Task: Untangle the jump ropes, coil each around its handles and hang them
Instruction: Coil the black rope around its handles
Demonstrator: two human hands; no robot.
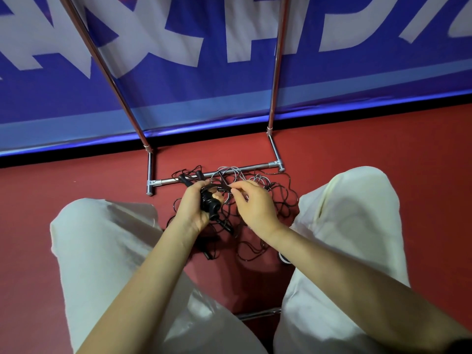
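2 black handles [210, 203] upright in left hand [194, 207] grip, right hand [255, 203] pinching rope [224, 186]

I'm in a sports hall. Red sport flooring [76, 182] lies under me. Behind it hangs a blue banner [204, 80].

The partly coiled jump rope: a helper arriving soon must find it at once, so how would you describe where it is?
Find the chrome rack standing on the red floor before the blue banner. In front of its lower bar, between the person's knees, the left hand grips the partly coiled jump rope. Only it is wound tightly around black handles; the other ropes lie loose and tangled.
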